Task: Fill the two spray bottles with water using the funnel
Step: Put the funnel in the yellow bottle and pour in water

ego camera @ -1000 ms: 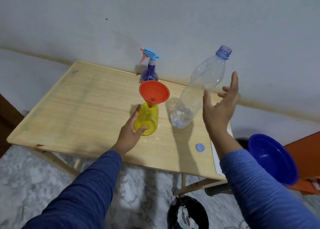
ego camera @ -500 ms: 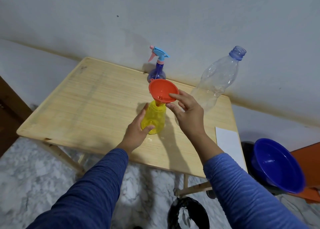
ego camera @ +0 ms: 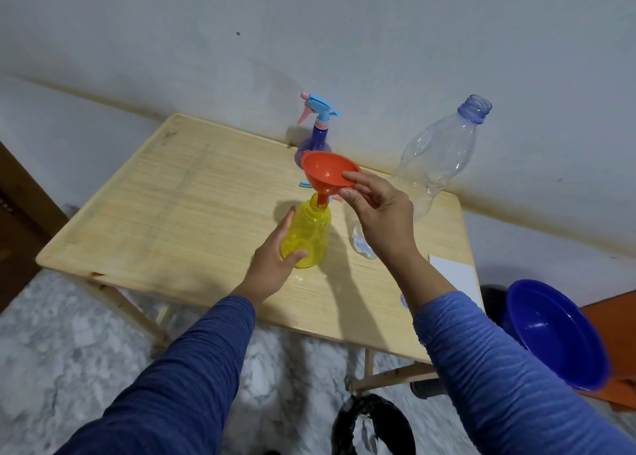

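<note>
Lifting stage: right hand point(ego camera: 378, 213) pinched the orange funnel point(ego camera: 328, 174) rim at frame centre, spout tip inside the yellow spray bottle point(ego camera: 308, 236) neck; left hand point(ego camera: 275, 261) fingers curled round that bottle. Advice: raise straight, keeping the bottle pinned to the wooden table point(ego camera: 172, 213).

Dim, even indoor light falls on the wooden table point(ego camera: 192, 213), casting soft shadows toward its far edge and right side. Wide-angle distortion bows the frame's edges; the lower corners show slight blur.
</note>
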Demonstrator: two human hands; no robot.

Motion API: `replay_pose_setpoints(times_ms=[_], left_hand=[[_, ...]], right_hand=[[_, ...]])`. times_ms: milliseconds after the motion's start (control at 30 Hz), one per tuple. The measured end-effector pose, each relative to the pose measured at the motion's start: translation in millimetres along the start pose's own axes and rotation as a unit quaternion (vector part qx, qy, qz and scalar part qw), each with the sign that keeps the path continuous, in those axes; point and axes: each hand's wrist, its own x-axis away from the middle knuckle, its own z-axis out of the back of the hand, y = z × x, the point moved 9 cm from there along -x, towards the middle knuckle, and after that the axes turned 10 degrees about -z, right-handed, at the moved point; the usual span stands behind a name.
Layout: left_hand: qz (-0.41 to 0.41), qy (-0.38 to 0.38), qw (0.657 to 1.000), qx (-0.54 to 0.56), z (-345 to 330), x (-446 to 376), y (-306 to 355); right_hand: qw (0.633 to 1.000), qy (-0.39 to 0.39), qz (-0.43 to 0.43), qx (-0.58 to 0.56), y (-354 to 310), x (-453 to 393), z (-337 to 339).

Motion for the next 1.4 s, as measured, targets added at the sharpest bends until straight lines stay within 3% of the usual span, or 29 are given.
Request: replay_pose_setpoints(times_ms=[633, 933, 1233, 1400], left_hand=[[0.0, 0.004, 1.0, -0.002, 0, -1, 0], [-0.006, 0.014, 1.0, 0.017, 0, 0, -2], [-0.014, 0.029, 0.999, -0.019, 1, -3, 1], [-0.005, 0.028, 0.999, -0.024, 1, -2, -4]], right_hand=[[0.995, -0.052, 0.008, 0.083, -3, -9, -3], [0.998, -0.046, -0.029, 0.018, -15, -56, -5], [0.974, -0.18, -0.14, -0.014, 46, -106, -89], [0.956, -0.227, -0.184, 0.027, 86, -120, -126]])
